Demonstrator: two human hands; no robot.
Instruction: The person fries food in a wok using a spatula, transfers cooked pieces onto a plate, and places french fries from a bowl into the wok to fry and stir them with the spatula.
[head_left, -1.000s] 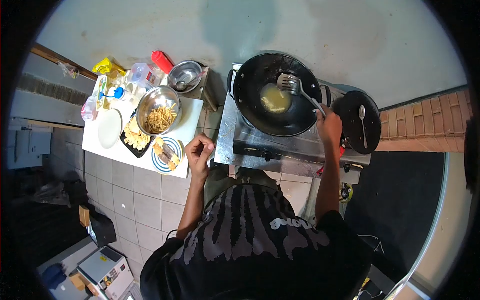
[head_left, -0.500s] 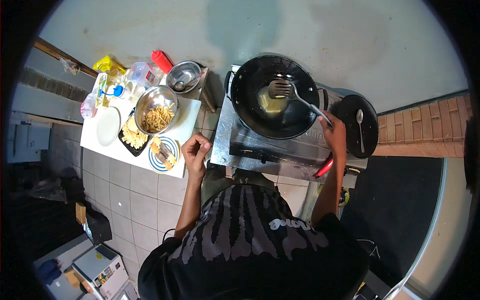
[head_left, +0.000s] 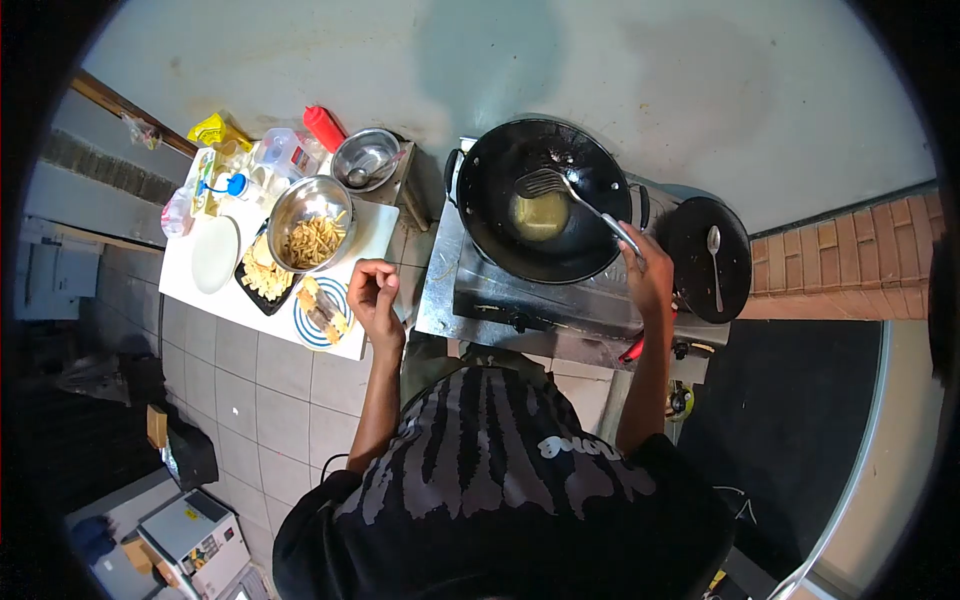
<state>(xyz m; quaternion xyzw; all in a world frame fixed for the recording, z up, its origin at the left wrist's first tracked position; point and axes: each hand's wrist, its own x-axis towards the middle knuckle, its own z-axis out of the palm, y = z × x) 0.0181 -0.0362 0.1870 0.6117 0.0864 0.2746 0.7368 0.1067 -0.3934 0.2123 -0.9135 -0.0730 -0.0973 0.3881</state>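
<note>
My right hand [head_left: 650,272] is closed around the handle of a slotted spatula [head_left: 606,217]. The spatula's slotted head is inside a black wok [head_left: 488,175], at the far edge of a small pool of yellowish oil [head_left: 540,218]. The wok sits on a metal stove [head_left: 437,300]. Away from the stove, my left hand [head_left: 377,300] hovers by the right edge of the white table [head_left: 378,225], fingers curled and nothing visible in them. Closest to it is a blue-ringed plate [head_left: 333,290] with pieces of food on it.
A steel bowl of cut fries [head_left: 312,243] and a black tray of pale pieces [head_left: 268,275] share the table with a white plate [head_left: 214,253], a smaller metal bowl [head_left: 367,150] and a red squeeze bottle [head_left: 322,128]. Right of the wok, a spoon [head_left: 716,265] lies on a black lid [head_left: 690,245].
My right hand and the spatula have shifted left, the spatula's head moving to the far edge of the oil. My left hand has risen slightly. The whole view has tilted a little.
</note>
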